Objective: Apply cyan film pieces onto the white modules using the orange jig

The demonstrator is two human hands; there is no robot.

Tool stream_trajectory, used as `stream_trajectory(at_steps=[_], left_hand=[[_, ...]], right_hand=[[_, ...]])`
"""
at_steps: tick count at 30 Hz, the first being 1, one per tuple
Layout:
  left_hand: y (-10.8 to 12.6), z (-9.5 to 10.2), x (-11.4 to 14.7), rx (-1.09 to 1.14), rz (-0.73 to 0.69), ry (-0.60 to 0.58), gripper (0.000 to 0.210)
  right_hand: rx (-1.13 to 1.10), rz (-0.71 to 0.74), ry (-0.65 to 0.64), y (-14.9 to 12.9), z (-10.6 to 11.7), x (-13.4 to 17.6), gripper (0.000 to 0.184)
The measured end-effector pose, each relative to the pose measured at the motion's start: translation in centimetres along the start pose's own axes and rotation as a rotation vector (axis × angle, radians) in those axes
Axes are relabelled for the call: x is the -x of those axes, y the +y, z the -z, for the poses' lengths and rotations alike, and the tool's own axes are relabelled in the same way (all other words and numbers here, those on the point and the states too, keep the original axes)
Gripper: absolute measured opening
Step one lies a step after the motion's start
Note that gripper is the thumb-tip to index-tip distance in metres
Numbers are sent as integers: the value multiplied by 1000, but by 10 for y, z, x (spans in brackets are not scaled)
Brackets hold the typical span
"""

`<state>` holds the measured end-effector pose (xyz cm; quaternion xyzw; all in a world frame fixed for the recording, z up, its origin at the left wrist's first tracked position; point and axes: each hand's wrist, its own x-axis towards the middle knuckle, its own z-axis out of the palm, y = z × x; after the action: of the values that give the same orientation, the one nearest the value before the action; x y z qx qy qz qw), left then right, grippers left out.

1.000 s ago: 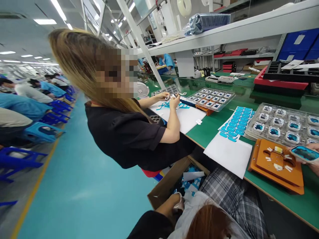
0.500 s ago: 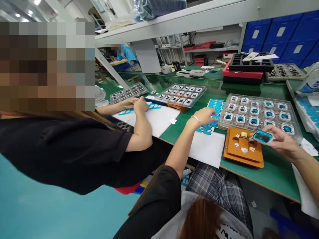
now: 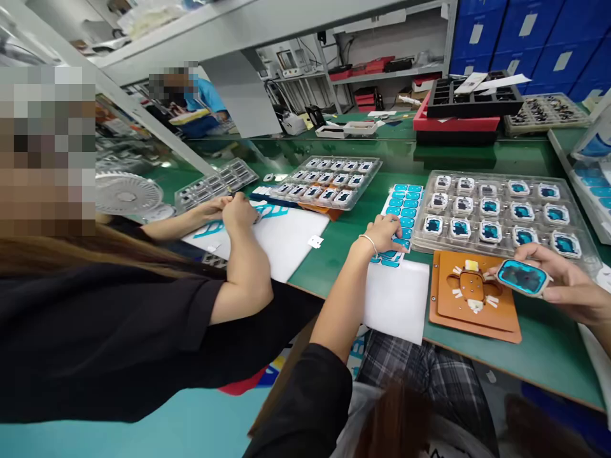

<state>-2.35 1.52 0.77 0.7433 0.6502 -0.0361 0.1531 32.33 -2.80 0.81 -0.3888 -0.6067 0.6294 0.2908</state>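
Note:
My right hand (image 3: 570, 280) grips a watch case (image 3: 524, 278) by its right edge, its blue-rimmed dark face tilted up. It is above the right edge of an orange fixture (image 3: 446, 305) with a brown centre and white tabs. My left hand (image 3: 383, 234), with a white band at the wrist, rests on a sheet of blue adhesive stickers (image 3: 403, 203). Its fingers are apart, and no held item shows in it. Beneath the sheet's near end lies a white foam pad (image 3: 398, 299). Behind the fixture, a clear tray (image 3: 506, 184) holds rows of similar watch cases.
To my left sits a co-worker in a black sleeve (image 3: 241, 299), hands over another white pad (image 3: 291, 248). A second filled tray (image 3: 370, 181) stands beyond. Further back are a red box (image 3: 424, 121) under a black tray and a bottle (image 3: 594, 137) at the right.
My left hand has come down onto the sticker sheet and sits closer to its near end. My right hand still holds the watch case near the fixture. The view has shifted slightly.

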Motion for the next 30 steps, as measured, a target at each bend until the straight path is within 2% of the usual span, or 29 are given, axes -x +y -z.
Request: stream_trajectory(at_steps=[5,9,11,15,17,20,25,30], left_hand=[[5,0,-2,43,67,9,32],[9,1,0,88,93,53,39],[11,1,1,93,111,67,39],[15,1,2,77,134,72,36],[16,0,2,73,141,68,36],[14,-2,1,81,150,68,38],[13,-3,0,119,172,76,40],[13,-2,1,135,218,89,44]], right_hand=[[-84,-6,14,-5,5,7,57],[-5,11,126,-31,6,2,57],[105,31,222,-49,4,-12,57],[499,65,287,-78,8,-61,57],[626,104,375,-82,18,-89,57],[1010,121,458,-81,38,-127,49],[1156,94,426,-74,64,-155,46],[1293,154,455,-61,65,-158,41]])
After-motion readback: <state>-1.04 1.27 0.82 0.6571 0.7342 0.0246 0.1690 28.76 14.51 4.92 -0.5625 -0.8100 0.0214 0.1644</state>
